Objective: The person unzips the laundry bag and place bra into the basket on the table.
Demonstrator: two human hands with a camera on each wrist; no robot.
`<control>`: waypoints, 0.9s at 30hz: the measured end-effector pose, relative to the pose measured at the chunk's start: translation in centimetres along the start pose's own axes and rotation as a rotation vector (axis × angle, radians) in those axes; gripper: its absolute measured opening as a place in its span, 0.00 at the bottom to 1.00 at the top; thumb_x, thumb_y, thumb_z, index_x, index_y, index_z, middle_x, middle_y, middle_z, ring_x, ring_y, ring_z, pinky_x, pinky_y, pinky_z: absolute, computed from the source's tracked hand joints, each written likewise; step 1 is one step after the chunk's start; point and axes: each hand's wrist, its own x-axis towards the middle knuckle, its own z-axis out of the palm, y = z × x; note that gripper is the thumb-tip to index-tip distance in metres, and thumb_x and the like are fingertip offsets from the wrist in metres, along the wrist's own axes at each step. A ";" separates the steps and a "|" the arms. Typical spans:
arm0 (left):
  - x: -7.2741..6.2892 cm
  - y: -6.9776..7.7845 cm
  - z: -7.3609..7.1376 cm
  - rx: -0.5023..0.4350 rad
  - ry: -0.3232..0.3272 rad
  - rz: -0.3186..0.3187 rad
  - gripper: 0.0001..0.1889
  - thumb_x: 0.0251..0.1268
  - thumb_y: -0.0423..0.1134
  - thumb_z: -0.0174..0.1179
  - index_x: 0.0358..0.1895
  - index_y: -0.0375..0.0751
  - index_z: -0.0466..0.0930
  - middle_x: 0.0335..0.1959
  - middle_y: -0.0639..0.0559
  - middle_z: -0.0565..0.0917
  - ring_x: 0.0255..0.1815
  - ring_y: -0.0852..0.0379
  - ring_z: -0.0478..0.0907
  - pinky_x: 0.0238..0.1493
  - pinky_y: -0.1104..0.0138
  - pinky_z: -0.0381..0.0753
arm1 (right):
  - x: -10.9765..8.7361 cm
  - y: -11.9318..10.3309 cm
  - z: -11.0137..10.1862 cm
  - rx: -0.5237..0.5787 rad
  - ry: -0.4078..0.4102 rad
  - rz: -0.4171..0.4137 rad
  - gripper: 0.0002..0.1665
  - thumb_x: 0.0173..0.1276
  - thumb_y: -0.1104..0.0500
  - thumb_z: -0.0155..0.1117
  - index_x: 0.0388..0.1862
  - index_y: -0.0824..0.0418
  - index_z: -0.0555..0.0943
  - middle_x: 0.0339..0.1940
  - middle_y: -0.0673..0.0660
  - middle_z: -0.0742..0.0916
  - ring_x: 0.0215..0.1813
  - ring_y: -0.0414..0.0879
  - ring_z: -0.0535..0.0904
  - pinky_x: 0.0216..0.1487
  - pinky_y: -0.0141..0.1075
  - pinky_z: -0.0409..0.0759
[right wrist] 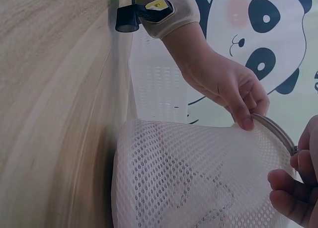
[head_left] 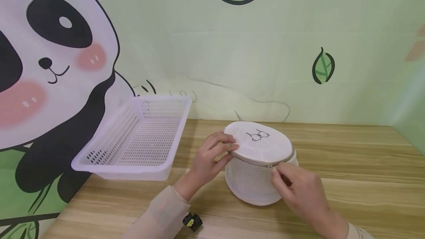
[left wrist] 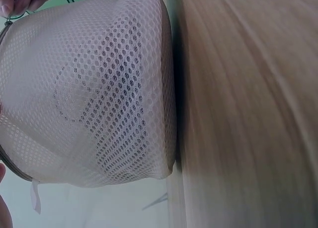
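Observation:
A white mesh laundry bag (head_left: pixel 254 180), round with a flat lid, stands upright on the wooden table. Its lid (head_left: pixel 265 145) carries a drawing of glasses, and a grey zipper (head_left: pixel 252 162) runs round the rim. My left hand (head_left: pixel 212 154) pinches the rim on the left, fingers over the lid and thumb below; the right wrist view shows this hand (right wrist: pixel 231 89) at the zipper edge too. At the front right, my right hand (head_left: pixel 303 187) pinches the zipper pull. Through the mesh in the left wrist view, a dark patterned area (left wrist: pixel 117 84) shows faintly.
A white perforated plastic basket (head_left: pixel 176 146) stands to the left of the bag. Behind the table hangs a green backdrop (head_left: pixel 265 65) with a panda and leaves. A small black device (head_left: pixel 192 221) sits at my left sleeve. A white tag (left wrist: pixel 35 196) hangs off the bag.

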 end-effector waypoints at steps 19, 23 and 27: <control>0.1 0.0 -0.1 -0.003 0.011 0.015 0.15 0.47 0.27 0.70 0.42 0.39 0.83 0.44 0.44 0.82 0.51 0.49 0.78 0.65 0.56 0.73 | 0.2 0.4 -0.5 -0.040 0.018 0.022 0.17 0.51 0.65 0.58 0.13 0.50 0.64 0.13 0.39 0.66 0.20 0.27 0.58 0.17 0.18 0.56; 0.1 -0.1 -0.1 -0.007 0.010 0.006 0.15 0.48 0.27 0.70 0.42 0.39 0.84 0.45 0.44 0.82 0.51 0.49 0.79 0.66 0.56 0.73 | 0.1 0.6 -0.4 -0.040 0.031 0.015 0.16 0.51 0.65 0.58 0.13 0.50 0.64 0.13 0.39 0.66 0.20 0.27 0.58 0.18 0.18 0.56; 0.0 -0.2 -0.1 -0.008 0.009 0.000 0.15 0.47 0.27 0.70 0.42 0.39 0.84 0.45 0.44 0.82 0.52 0.49 0.78 0.66 0.56 0.73 | 0.2 0.8 -0.4 -0.041 0.033 0.007 0.16 0.51 0.64 0.57 0.13 0.50 0.65 0.13 0.39 0.67 0.20 0.27 0.59 0.17 0.18 0.57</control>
